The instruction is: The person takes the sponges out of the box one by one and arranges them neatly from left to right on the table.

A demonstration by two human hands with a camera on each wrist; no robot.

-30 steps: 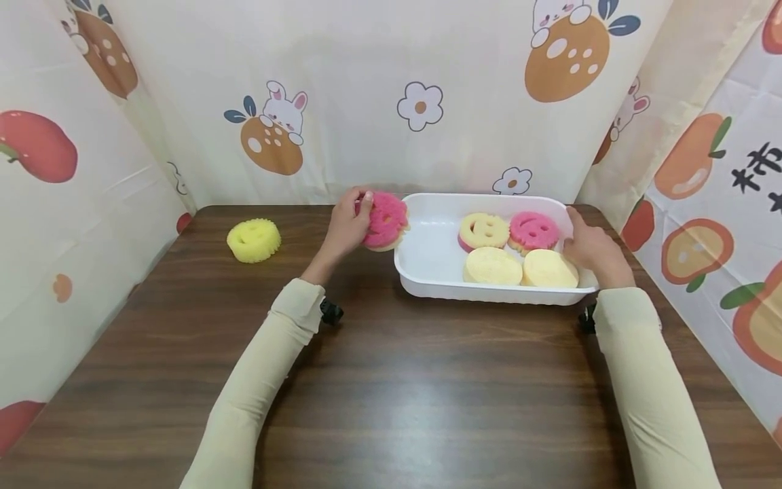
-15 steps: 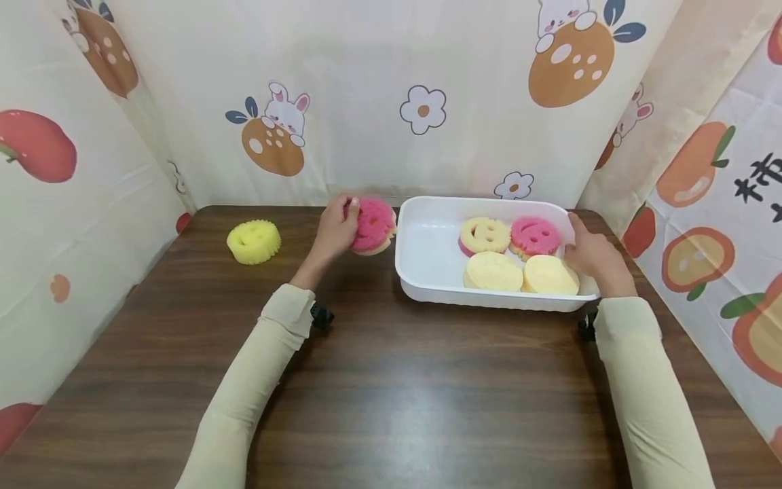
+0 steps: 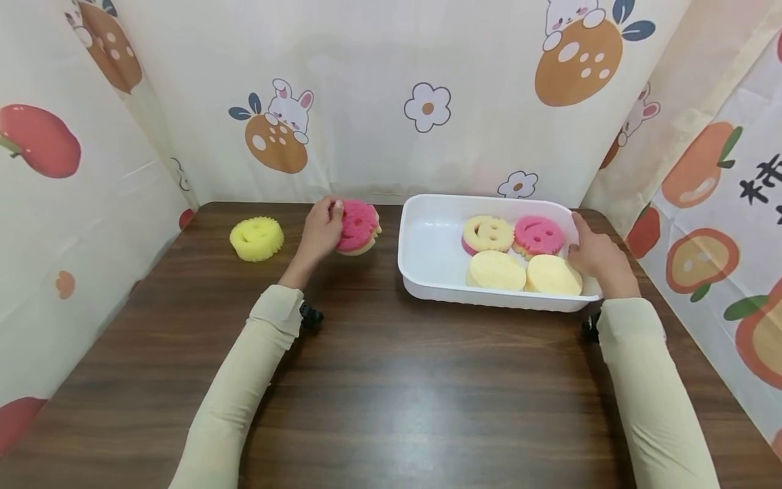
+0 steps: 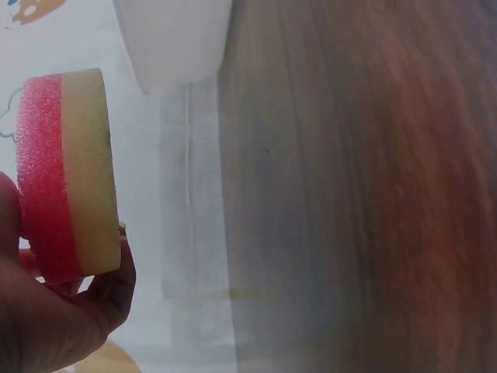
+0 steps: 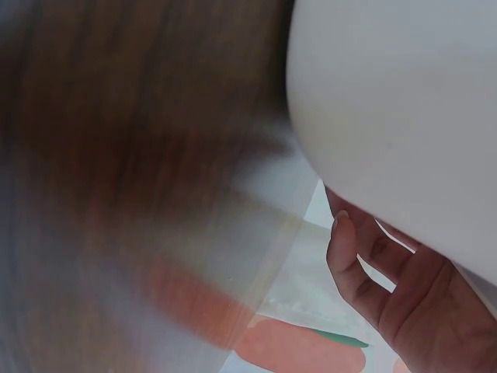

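Observation:
My left hand point(image 3: 320, 234) grips a round pink sponge with a pale underside point(image 3: 357, 227), held on edge just above the table, left of the white tray point(image 3: 427, 268). In the left wrist view the same pink sponge point(image 4: 70, 175) shows its pink and cream layers, pinched between my fingers point(image 4: 112, 287). My right hand point(image 3: 595, 255) holds the tray's right rim; in the right wrist view its fingers point(image 5: 365, 272) curl under the tray wall point(image 5: 396, 101). Inside the tray lie several round sponges: a yellow smiley point(image 3: 487, 233), a pink smiley point(image 3: 537, 234) and two plain cream ones point(image 3: 496, 270).
A yellow smiley sponge point(image 3: 256, 238) lies on the dark wooden table point(image 3: 391, 380) at the far left. Patterned cloth walls point(image 3: 391, 102) close the table in at the back and both sides.
My left hand has carried the pink sponge leftward, away from the tray's left rim. The right hand stays on the tray's right edge.

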